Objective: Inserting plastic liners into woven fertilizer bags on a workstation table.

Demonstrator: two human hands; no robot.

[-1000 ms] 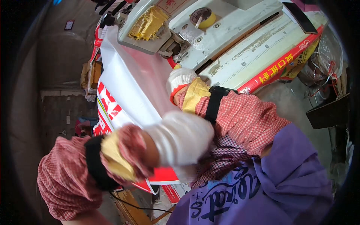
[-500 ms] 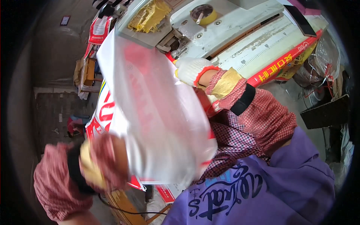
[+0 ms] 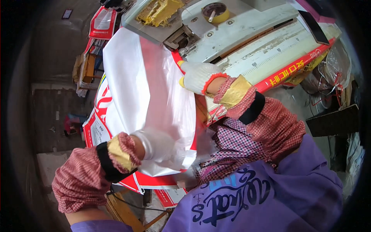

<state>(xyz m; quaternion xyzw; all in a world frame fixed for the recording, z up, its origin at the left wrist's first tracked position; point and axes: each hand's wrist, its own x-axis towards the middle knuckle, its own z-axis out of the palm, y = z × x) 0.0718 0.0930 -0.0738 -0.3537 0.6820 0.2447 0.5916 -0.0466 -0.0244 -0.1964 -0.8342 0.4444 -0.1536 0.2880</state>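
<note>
A large white plastic woven bag (image 3: 127, 73) with red print and a clear film liner lies over the front left of a sewing machine (image 3: 247, 29). My right hand (image 3: 201, 77), in a white knit glove with yellow fingertips, holds the bag's red edge close to the machine's presser foot (image 3: 189, 44). Its fingers are curled; some are hidden behind the hand. My left hand (image 3: 156, 145), also gloved in white, is on the lower part of the bag and film. Motion smears its fingers, so their grip does not show.
On the machine lie a tape roll (image 3: 221, 15) with a white stick in it, a yellow cloth piece (image 3: 160, 11) and a dark phone (image 3: 313, 28). Printed bags (image 3: 103, 23) are stacked at the far left. A clear plastic bag (image 3: 334, 63) hangs at right.
My left hand has moved up and to the right across the bag. The bag's near end has drawn back and the film now lies flatter. My right hand stays by the presser foot.
</note>
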